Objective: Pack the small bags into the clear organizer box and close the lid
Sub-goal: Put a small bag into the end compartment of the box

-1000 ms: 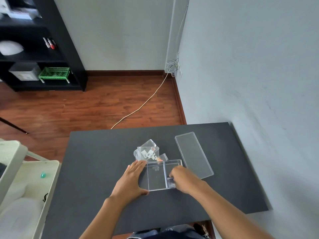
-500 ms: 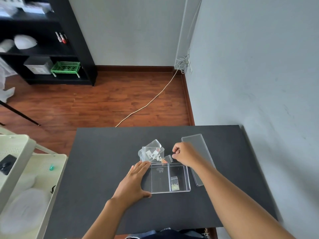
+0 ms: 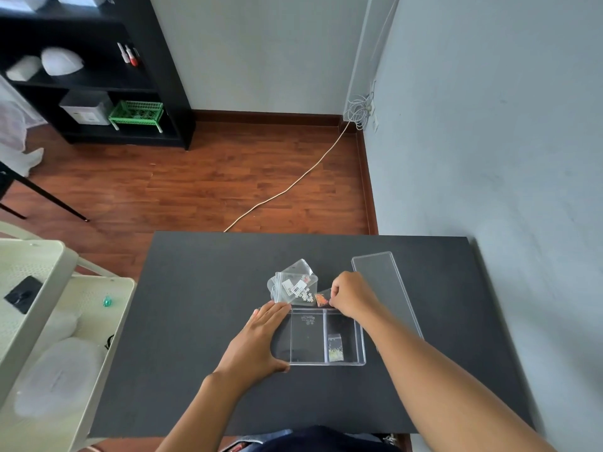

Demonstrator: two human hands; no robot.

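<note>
Dark table (image 3: 195, 353): right hand (image 3: 350, 296) pinching orange bag (image 3: 321, 299) beyond organizer box (image 3: 359, 340) rim.

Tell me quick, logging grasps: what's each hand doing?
Left hand: open, flat against the clear organizer box.
Right hand: pinched on a small bag of orange pieces.

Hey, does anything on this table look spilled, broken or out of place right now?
Nothing stands out. The organizer box sits flat with one small bag in its right compartment, the lid lies beside it, and the loose bags are heaped behind the box.
</note>
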